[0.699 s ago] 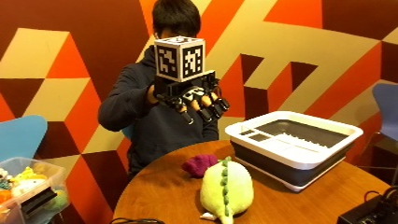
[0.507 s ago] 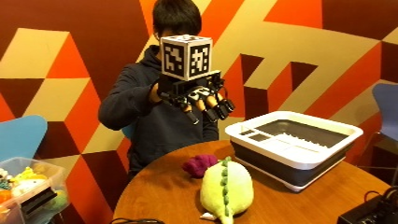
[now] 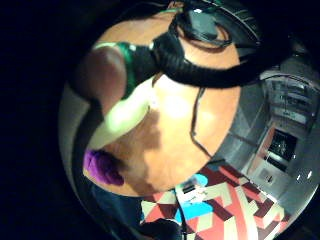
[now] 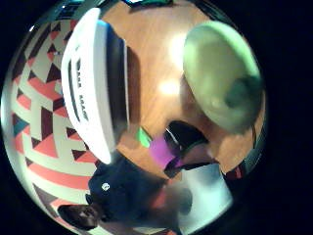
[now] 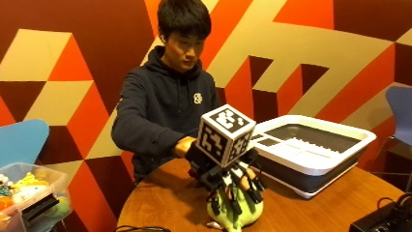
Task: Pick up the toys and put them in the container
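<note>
the person's gloved right hand (image 5: 227,186) is reaching down over the green plush toy (image 5: 235,211), which is lying on the round wooden worktop (image 5: 161,205) just in front of the white and grey container (image 5: 313,152). the fingers (image 5: 248,188) are spreading wide and draping over the top of the toy, not curling round it. a small purple toy (image 4: 161,151) is lying on the worktop near the green one, on the side toward the person. beside the worktop, away from the container, a clear bin (image 5: 29,195) is holding other toys.
</note>
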The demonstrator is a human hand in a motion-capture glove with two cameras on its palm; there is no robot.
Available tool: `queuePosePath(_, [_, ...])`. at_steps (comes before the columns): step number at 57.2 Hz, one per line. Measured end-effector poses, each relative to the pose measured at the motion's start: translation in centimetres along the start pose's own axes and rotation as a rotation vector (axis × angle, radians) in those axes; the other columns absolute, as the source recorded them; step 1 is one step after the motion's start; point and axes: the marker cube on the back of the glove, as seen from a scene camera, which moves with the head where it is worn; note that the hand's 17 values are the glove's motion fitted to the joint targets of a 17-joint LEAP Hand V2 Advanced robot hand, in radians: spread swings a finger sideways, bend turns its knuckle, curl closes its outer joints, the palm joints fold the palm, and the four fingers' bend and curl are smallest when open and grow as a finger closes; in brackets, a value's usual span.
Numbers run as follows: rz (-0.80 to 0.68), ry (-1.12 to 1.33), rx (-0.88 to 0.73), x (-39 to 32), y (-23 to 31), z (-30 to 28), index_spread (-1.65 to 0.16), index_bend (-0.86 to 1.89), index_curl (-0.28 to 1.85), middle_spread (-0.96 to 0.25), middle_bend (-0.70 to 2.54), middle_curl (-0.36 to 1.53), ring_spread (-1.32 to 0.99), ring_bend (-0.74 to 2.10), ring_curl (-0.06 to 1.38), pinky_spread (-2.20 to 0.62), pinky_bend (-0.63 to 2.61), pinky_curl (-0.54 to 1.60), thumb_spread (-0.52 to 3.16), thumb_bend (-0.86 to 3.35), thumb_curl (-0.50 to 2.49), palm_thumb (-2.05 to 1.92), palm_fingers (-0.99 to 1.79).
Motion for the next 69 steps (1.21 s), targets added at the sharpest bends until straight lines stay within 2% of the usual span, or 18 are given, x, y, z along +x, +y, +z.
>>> queuePosePath(2, [-0.008, 0.000, 0.000, 0.1, -0.3, 1.4, -0.30, 0.16, 0.19, 0.01, 0.07, 0.16, 0.03, 0.28, 0.17, 0.06, 1.11, 0.38, 1.28, 0.15, 0.25, 0.28, -0.14])
queuePosePath(6, [-0.019, -0.007, 0.059, 0.3, -0.9, 3.1, -0.31, 0.19, 0.21, 0.00, 0.11, 0.15, 0.03, 0.40, 0.20, 0.03, 1.16, 0.39, 1.26, 0.20, 0.28, 0.40, 0.08])
queuePosePath(9, [-0.036, -0.011, 0.131, 0.5, -1.3, 3.4, -0.31, 0.21, 0.22, -0.02, 0.21, 0.17, -0.02, 0.61, 0.23, -0.04, 1.09, 0.35, 1.27, 0.27, 0.33, 0.55, 0.40])
queuePosePath(11, [-0.052, -0.007, 0.179, 0.5, -1.5, 3.5, -0.31, 0.21, 0.23, -0.03, 0.22, 0.18, -0.06, 0.66, 0.23, -0.08, 1.05, 0.33, 1.26, 0.29, 0.35, 0.59, 0.47])
queuePosePath(12, [-0.060, -0.002, 0.206, 0.5, -1.6, 3.4, -0.30, 0.19, 0.23, -0.06, 0.27, 0.20, -0.11, 0.76, 0.27, -0.14, 1.05, 0.33, 1.27, 0.32, 0.37, 0.64, 0.65])
queuePosePath(16, [-0.081, 0.009, 0.290, 0.4, -1.8, 2.9, -0.31, 0.20, 0.24, -0.12, 0.44, 0.26, -0.23, 0.87, 0.32, -0.26, 0.96, 0.31, 1.00, 0.33, 0.45, 0.78, 0.93])
queuePosePath(20, [-0.089, -0.018, 0.279, 0.2, -1.6, 2.0, -0.34, 0.28, 0.28, -0.16, 0.61, 0.33, -0.29, 0.98, 0.38, -0.34, 0.91, 0.32, 0.81, 0.32, 0.51, 0.81, 1.20])
queuePosePath(25, [-0.087, -0.048, 0.261, 0.0, -0.4, 0.0, -0.37, 0.38, 0.34, -0.20, 0.74, 0.40, -0.33, 1.05, 0.44, -0.38, 0.92, 0.36, 0.62, 0.32, 0.56, 0.83, 1.21])
queuePosePath(37, [-0.113, -0.102, 0.362, -1.8, 5.2, -7.9, -0.43, 0.62, 0.51, -0.25, 0.94, 0.53, -0.39, 1.19, 0.54, -0.42, 1.01, 0.43, 0.23, 0.34, 0.67, 0.83, 1.12])
queuePosePath(48, [-0.210, -0.164, 0.446, -6.3, 8.7, -11.9, -0.47, 0.73, 0.67, -0.26, 1.03, 0.64, -0.40, 1.28, 0.61, -0.42, 1.10, 0.49, -0.04, 0.37, 0.73, 0.82, 1.04])
queuePosePath(61, [-0.410, -0.382, 0.606, -17.1, 8.6, -14.9, -0.49, 0.77, 0.85, -0.27, 1.09, 0.74, -0.40, 1.36, 0.67, -0.42, 1.18, 0.53, -0.26, 0.40, 0.76, 0.79, 0.96])
queuePosePath(69, [-0.468, -0.443, 0.577, -23.2, 6.4, -15.1, -0.50, 0.77, 0.95, -0.27, 1.12, 0.80, -0.40, 1.39, 0.70, -0.42, 1.21, 0.55, -0.36, 0.40, 0.78, 0.78, 0.93])
